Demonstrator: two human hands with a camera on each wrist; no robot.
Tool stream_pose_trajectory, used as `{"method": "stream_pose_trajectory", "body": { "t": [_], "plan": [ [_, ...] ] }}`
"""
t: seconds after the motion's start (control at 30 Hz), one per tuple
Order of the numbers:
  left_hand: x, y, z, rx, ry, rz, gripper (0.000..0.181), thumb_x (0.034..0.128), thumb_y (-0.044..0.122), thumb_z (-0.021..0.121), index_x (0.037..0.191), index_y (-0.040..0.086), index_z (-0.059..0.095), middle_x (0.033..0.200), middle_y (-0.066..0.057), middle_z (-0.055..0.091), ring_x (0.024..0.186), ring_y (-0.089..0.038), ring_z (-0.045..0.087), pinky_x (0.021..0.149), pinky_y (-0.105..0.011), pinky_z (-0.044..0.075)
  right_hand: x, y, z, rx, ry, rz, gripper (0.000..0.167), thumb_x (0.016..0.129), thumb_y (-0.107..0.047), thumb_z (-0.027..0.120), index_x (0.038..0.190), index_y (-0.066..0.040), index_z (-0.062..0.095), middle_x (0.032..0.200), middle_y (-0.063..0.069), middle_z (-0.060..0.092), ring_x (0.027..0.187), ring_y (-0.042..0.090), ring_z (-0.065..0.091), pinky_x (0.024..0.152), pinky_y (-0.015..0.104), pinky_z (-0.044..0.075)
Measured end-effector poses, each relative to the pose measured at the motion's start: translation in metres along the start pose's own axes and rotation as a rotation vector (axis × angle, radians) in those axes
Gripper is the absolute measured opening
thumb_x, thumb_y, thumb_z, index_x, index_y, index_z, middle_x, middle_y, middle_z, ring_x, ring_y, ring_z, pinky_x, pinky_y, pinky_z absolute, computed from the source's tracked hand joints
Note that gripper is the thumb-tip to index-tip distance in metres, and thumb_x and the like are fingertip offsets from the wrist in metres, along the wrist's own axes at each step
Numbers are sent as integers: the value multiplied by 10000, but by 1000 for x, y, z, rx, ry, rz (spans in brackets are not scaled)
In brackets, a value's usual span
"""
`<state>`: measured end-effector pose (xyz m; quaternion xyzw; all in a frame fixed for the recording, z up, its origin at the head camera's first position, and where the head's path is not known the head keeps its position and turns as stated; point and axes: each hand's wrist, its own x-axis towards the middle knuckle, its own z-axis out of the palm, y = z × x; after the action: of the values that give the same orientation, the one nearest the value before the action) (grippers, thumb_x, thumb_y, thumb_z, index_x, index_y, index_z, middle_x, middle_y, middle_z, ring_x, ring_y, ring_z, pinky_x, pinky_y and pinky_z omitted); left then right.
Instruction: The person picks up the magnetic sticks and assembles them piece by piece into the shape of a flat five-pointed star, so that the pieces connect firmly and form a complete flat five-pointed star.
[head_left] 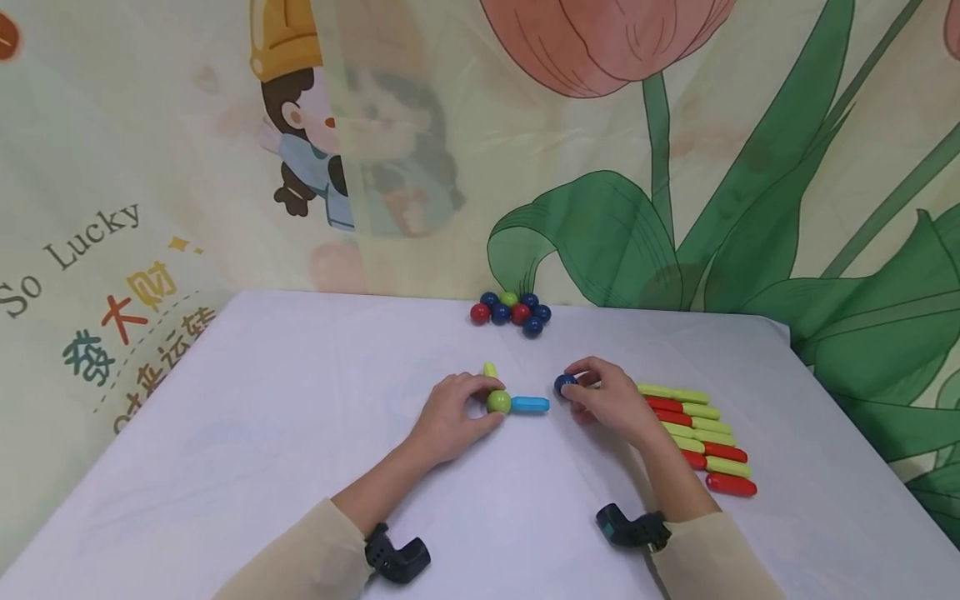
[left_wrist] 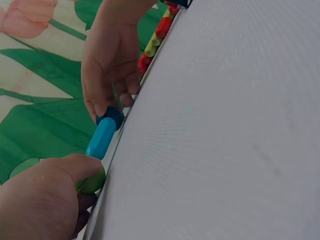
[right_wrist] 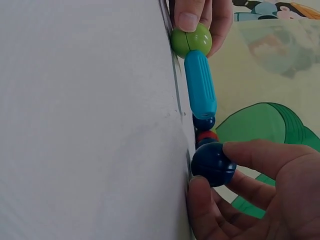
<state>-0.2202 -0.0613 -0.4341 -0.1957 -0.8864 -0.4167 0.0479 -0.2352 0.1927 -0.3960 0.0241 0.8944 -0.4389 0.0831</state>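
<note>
I see L hand (head_left: 453,417), fingers clamped on green plastic ball (head_left: 498,402) w/ ridged blue plastic rod (head_left: 530,405), R hand (head_left: 611,402) fingers pinching navy plastic ball (right_wrist: 214,165) nearby

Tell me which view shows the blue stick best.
Right wrist: the blue stick shows largest there, its grooves clearest. The head view shows it small, touching the green ball; the left wrist view shows it at middling size, partly covering the navy ball.
</note>
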Motion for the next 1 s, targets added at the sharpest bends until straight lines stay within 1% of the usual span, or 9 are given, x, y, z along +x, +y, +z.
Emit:
{"method": "stream_pose_trajectory", "body": {
  "t": [0.17, 0.37, 0.5, 0.7, 0.83, 1.0],
  "plan": [
    [0, 1, -1, 3, 0, -3, 339, 895, 186, 803, 1224, 186, 718, 1083, 12, 718, 1030, -171, 601, 953, -407, 484, -4, -2, -3, -62, -51, -12, 350, 966, -183, 687, 1288, -65, 620, 1152, 171, 612, 802, 212, 645, 733, 291, 581],
    [0, 1, -1, 1, -7, 5, 343, 896, 186, 801, 1228, 181, 717, 1089, 7, 721, 1035, -173, 607, 962, -415, 485, -5, 2, -7, -80, -134, -67, 348, 950, -155, 704, 1281, -75, 636, 1159, 150, 621, 912, 236, 616, 752, 302, 579],
    [0, 1, 0, 6, -6, 3, 343, 895, 191, 803, 1226, 184, 718, 1087, 11, 720, 1035, -173, 607, 965, -414, 485, -5, 4, -7, -71, -173, -86, 342, 939, -147, 717, 1268, -89, 646, 1158, 135, 626, 941, 241, 606, 748, 306, 576],
    [0, 1, 1, 3, -2, 9, 337, 896, 188, 800, 1223, 179, 719, 1091, 9, 722, 1040, -174, 609, 962, -414, 486, -6, 5, -8, -62, -200, -100, 337, 936, -142, 719, 1260, -88, 646, 1158, 129, 630, 935, 235, 605, 747, 312, 572],
    [0, 1, 1, 3, -2, 8, 337, 897, 190, 799, 1223, 180, 718, 1095, 6, 723, 1045, -177, 609, 963, -416, 485, -8, 5, -10, -62, -212, -101, 358, 936, -129, 712, 1283, -82, 637, 1161, 135, 629, 920, 235, 618, 749, 320, 572],
    [0, 0, 1, 8, 4, 7, 336, 894, 191, 803, 1220, 187, 719, 1087, 11, 720, 1040, -176, 608, 966, -416, 479, -14, 7, -15, -95, -211, -106, 394, 935, -140, 713, 1316, -100, 622, 1172, 132, 637, 932, 233, 628, 745, 324, 580]
  ]
}}
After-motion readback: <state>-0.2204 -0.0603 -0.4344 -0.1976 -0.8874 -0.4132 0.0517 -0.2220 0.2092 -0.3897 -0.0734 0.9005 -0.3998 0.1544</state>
